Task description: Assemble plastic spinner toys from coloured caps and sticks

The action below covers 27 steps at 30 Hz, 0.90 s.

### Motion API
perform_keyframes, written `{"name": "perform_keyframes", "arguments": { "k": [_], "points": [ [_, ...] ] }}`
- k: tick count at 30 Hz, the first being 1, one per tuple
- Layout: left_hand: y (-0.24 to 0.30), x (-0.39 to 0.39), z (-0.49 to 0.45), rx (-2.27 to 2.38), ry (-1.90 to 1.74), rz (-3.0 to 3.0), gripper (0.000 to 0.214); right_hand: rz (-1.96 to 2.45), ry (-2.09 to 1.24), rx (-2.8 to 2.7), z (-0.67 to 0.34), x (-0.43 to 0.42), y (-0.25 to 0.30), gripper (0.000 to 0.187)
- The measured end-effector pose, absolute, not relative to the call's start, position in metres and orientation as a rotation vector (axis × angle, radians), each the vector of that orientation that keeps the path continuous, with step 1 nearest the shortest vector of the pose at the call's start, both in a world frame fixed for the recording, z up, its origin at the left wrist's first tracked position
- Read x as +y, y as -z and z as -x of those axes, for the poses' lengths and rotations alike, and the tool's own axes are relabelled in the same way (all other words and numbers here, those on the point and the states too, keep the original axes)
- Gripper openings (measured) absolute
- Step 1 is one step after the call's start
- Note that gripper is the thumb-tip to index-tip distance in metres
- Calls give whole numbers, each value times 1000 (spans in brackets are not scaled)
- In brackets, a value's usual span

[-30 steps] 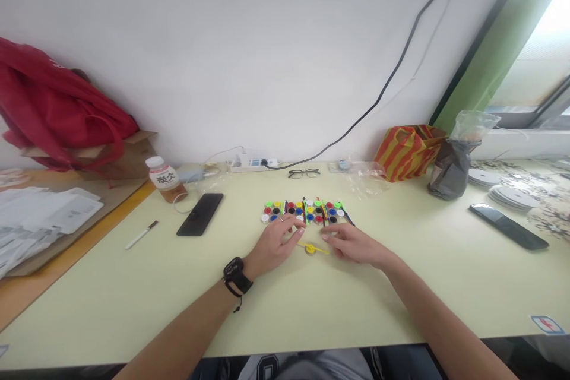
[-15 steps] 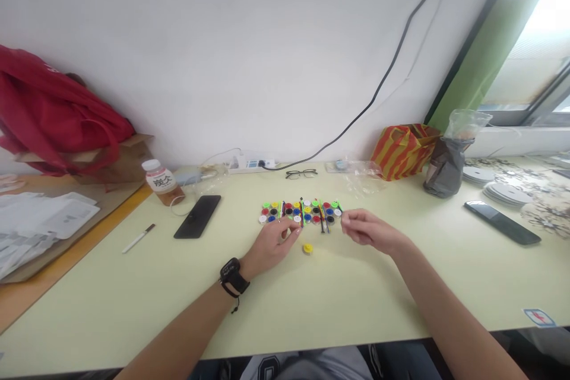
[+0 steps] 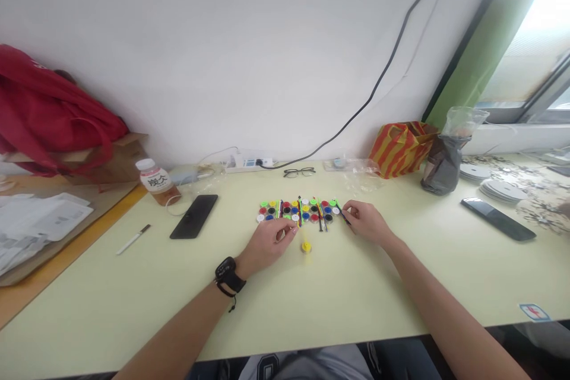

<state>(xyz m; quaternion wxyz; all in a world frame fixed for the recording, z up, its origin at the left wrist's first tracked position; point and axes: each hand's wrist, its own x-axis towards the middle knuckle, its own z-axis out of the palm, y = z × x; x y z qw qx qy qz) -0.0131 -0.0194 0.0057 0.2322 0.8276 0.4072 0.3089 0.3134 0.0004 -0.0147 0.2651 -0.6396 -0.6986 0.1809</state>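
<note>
Several small round discs [image 3: 314, 218] in red, blue, yellow, green, white and black lie in rows, with thin coloured strips [image 3: 319, 214] between the groups. My left hand [image 3: 269, 243] rests at the near edge of these rows by a white disc, its thumb and forefinger drawn together; what they hold, if anything, is hidden. At the right end, my right hand [image 3: 367, 222] pinches a thin dark strip [image 3: 341, 210] beside the last discs. A single yellow disc with a raised middle [image 3: 306, 247] sits apart on the table, nearer me, between the hands.
Glasses [image 3: 299, 172] and a power strip [image 3: 249, 163] lie by the wall. A phone [image 3: 194, 217], a pen [image 3: 133, 240] and a bottle [image 3: 157, 181] are on the left. On the right are a second phone [image 3: 497, 219], a striped bag [image 3: 401, 148] and white discs [image 3: 503, 190].
My right hand has lowered its fingers toward the strip at the right end of the rows. The left hand stays nearly in place. The whole view has shifted slightly.
</note>
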Motion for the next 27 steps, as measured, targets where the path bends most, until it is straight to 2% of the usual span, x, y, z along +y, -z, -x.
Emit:
{"name": "perform_keyframes", "arguments": {
  "k": [20, 27],
  "points": [
    [-6, -20, 12, 1094, -827, -2297, 24, 1727, -377, -1876, -312, 8, 25, 9],
    [-7, -23, 12, 1064, -805, -2328, 17, 1524, -349, -1637, -316, 7, 21, 10]
  ]
}}
